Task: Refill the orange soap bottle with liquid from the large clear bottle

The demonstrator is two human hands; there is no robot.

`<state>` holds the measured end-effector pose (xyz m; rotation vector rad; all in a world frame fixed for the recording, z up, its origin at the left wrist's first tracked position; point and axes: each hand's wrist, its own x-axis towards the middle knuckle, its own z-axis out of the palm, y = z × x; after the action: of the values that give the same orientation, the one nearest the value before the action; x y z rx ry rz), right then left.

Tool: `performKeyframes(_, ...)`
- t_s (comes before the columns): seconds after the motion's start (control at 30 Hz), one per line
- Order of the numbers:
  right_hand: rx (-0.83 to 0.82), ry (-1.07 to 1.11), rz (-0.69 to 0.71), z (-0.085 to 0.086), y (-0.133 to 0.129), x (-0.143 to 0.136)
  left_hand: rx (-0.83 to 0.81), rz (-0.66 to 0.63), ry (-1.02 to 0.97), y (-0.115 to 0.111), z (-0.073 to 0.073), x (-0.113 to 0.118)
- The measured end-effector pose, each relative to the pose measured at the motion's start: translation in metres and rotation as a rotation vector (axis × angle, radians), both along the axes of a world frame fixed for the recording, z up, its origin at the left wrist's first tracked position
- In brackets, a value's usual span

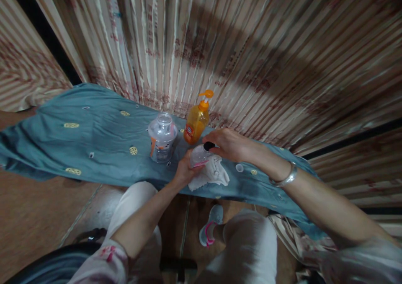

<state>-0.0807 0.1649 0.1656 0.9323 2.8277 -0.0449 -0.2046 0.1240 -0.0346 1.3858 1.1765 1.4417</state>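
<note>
Gripping clear bottle (pixel 197 155) w/ L hand (pixel 184 167), curled round its side, closed only as far as the bottle's body allows. Pinching black cap (pixel 209 146) at the bottle's mouth w/ R hand (pixel 226 141), w/ thumb & fingertips drawn in close; can't tell if seated or loose. Held above the near half of the counter (pixel 103 145), w/ neck leaning twd approx 1 o'clock; can't tell if base touches anything.

Taking the held bottle as clock centre, 12 = far side: at 12 o'clock, just beyond, orange pump bottle (pixel 196 125), upright, part full of orange liquid. At 10, larger clear jar (pixel 162 140), standing upright w/ open neck & orange/black print on front. At 5, just below & partly behind the bottle, crumpled white cloth (pixel 216 175). Btwn 3 & 4, lying apart from the cloth, small translucent cap (pixel 239 167). Spread over the counter, teal cover (pixel 94 127) w/ yellow prints. Hanging beyond at 12, striped curtain (pixel 150 45). Worn on R wrist at approx 4, silver bracelet (pixel 288 176).
</note>
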Motion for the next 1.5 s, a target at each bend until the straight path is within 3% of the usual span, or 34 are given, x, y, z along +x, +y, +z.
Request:
performKeyframes(0.2,0.028,-0.187,-0.055,0.011,-0.008,-0.011,0.002,0.0,-0.014,0.0,-0.001,0.001)
performKeyframes(0.4,0.085,-0.246,-0.104,0.005,-0.008,-0.013,0.01,-0.004,-0.03,0.001,-0.005,0.002)
performKeyframes(0.57,0.128,-0.255,-0.154,0.003,-0.007,-0.01,0.027,-0.011,-0.017,0.0,0.001,0.001)
performKeyframes(0.77,0.039,-0.106,-0.059,0.008,-0.004,-0.001,0.033,-0.015,-0.027,-0.001,0.002,0.001)
performKeyframes(0.9,0.032,-0.136,-0.097,0.008,-0.004,-0.001,0.024,-0.006,-0.036,-0.001,0.003,0.001)
performKeyframes(1.03,0.129,-0.208,-0.163,0.007,-0.007,-0.004,0.023,-0.015,-0.02,-0.002,0.003,0.001)
performKeyframes(1.27,0.048,-0.163,-0.07,0.009,-0.007,-0.003,0.045,-0.033,-0.034,0.0,-0.001,0.001)
performKeyframes(1.5,0.107,-0.208,-0.148,0.005,-0.006,-0.005,0.019,-0.018,-0.023,0.0,0.0,0.001)
